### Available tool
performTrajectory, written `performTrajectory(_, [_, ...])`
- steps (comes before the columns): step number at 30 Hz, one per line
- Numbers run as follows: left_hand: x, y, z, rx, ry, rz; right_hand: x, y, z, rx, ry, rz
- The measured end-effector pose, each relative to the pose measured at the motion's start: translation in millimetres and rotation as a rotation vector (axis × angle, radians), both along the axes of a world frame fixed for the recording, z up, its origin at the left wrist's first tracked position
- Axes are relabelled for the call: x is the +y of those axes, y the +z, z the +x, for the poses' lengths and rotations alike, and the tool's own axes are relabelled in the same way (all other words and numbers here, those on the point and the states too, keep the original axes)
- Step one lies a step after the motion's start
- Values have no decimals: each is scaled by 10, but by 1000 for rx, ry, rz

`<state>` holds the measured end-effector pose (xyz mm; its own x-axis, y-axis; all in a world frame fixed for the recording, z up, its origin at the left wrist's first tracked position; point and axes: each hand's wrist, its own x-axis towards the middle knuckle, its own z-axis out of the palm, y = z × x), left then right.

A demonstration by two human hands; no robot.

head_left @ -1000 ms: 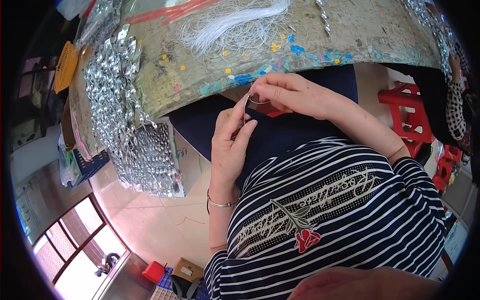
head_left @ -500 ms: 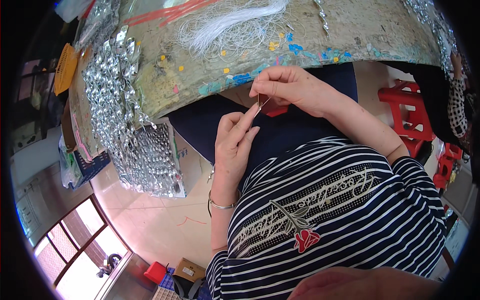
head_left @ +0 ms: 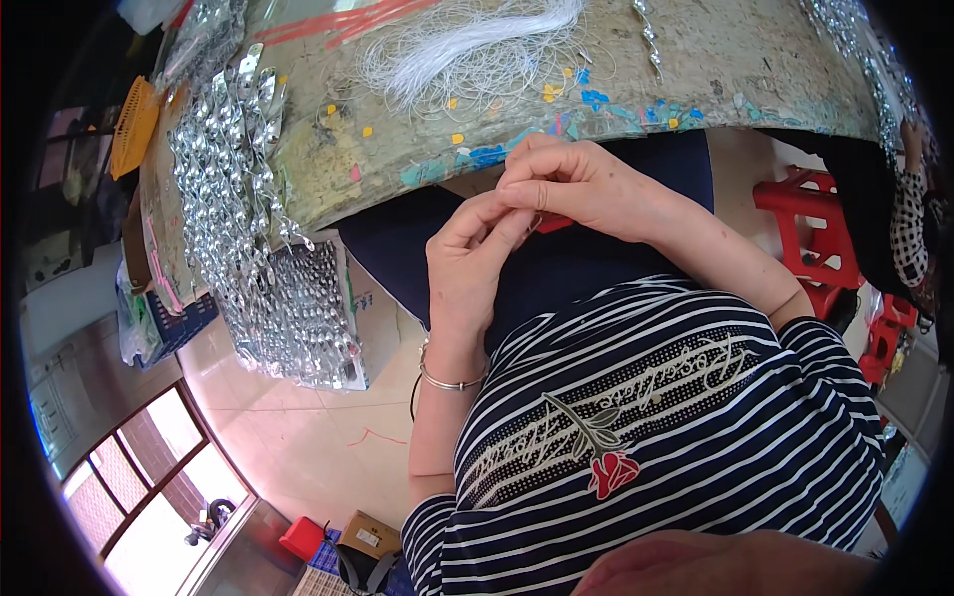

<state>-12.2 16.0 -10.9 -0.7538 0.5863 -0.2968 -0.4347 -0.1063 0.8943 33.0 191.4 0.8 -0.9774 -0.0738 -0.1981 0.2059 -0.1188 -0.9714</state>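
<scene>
My left hand (head_left: 465,256) and my right hand (head_left: 588,187) meet just off the front edge of the table, above my dark-trousered lap. Thumb and fingers of the left are closed on a small shiny piece (head_left: 536,224), whose tip peeks out under the right fingers; its full shape is hidden. My right hand is pinched closed against the left fingertips. What lies in that pinch is covered now. Beyond my hands, a tangled hank of white thread (head_left: 477,50) rests on the tabletop.
Silver twisted strips (head_left: 227,159) hang over the left side of the worn table (head_left: 388,149). One more strip (head_left: 648,40) lies at the far edge. A red stool (head_left: 810,228) stands to the right, near another person's checked sleeve (head_left: 909,228). A yellow basket (head_left: 133,129) is at far left.
My hands have come together, the left fingers rising to touch the right ones. The thin strand that stretched between them is now covered.
</scene>
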Motion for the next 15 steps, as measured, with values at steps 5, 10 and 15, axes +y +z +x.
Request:
performTrajectory(5, [-69, 31, -9, 56, -2, -79, 26, 21, 1, -15, 10, 25])
performTrajectory(10, [-314, 70, -90, 101, 35, -216, 231, 37, 94, 157, 112, 447])
performTrajectory(15, [-629, -134, -92, 74, 61, -299, 562, 19, 230, 223, 73, 697])
